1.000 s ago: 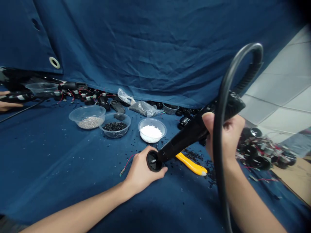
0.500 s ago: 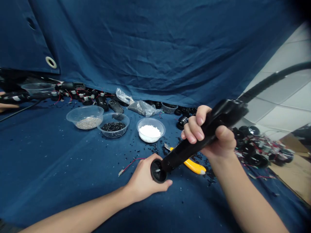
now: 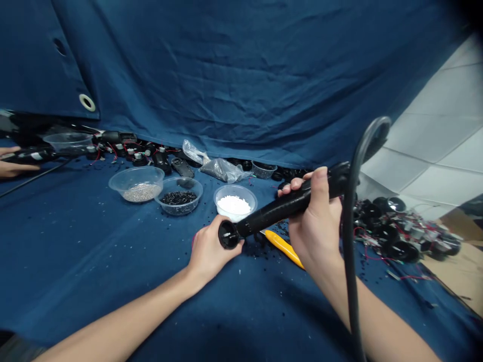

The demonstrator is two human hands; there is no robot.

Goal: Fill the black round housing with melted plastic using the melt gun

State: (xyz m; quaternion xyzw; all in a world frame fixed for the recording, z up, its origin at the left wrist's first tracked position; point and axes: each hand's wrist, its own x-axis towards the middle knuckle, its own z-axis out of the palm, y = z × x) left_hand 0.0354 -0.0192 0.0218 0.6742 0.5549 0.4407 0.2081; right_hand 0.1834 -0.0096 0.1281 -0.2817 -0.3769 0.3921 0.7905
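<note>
Setting: worktop [image 3: 94, 281] draped in blue cloth, with the same cloth hung behind it; white tiles at right.

Right hand [image 3: 315, 226]: wrapped around the handle of a black tool [image 3: 279, 210], held nearly level above the worktop, tip pointing left. A black cable [image 3: 349, 241] loops up from its rear end and drops down in front of the right forearm.

Left hand [image 3: 209, 249]: resting on the cloth, fingers closed on a small black round part [image 3: 228, 235]. The tool tip meets this part.

Nearby: yellow pliers [image 3: 283, 246] lying just under the tool, among scattered black bits. Behind, 3 clear bowls in a row: silver pieces [image 3: 139, 183], black pieces [image 3: 178, 195], white pieces [image 3: 234, 202]. Plastic bags [image 3: 217, 163] beyond them. Pile of black parts with red wires [image 3: 400, 236] at right.

Far left edge: another person's hand [image 3: 9, 168].
</note>
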